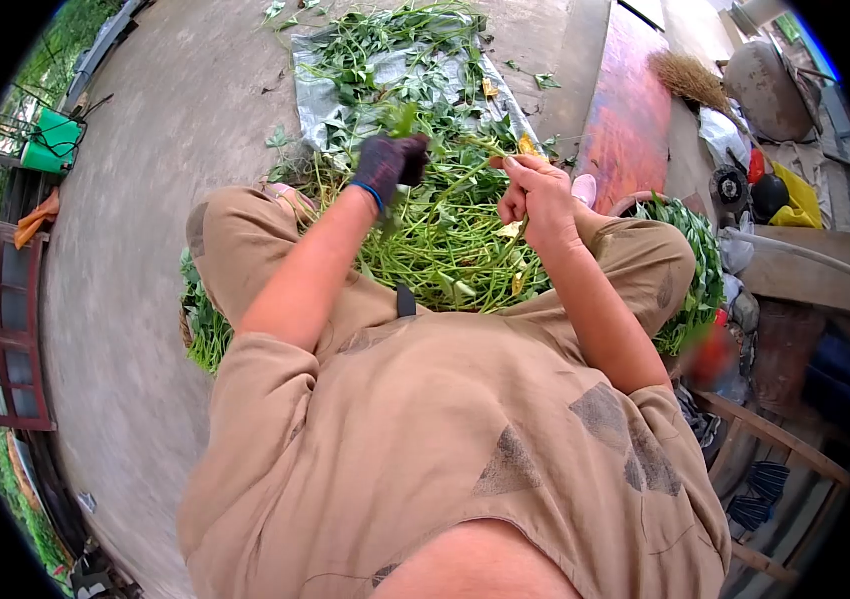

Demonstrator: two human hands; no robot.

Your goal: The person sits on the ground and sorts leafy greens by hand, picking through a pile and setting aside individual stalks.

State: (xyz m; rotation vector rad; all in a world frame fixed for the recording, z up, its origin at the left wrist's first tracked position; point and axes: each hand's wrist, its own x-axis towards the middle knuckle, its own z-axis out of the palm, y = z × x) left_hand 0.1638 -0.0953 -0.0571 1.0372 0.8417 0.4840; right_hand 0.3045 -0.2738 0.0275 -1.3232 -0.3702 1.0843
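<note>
My left hand wears a dark glove with a blue cuff and is closed around some green leaves, blurred by motion. My bare right hand pinches a green stem between thumb and fingers, with its other fingers curled in. Below both hands, between my bent legs, lies a large heap of green stems. More leafy stems are spread on a grey plastic sheet beyond the heap.
Leafy bundles stand beside my left knee and right knee, the right one in a round container. A reddish board, a straw broom and a yellow bag lie to the right. A green bucket is at the left.
</note>
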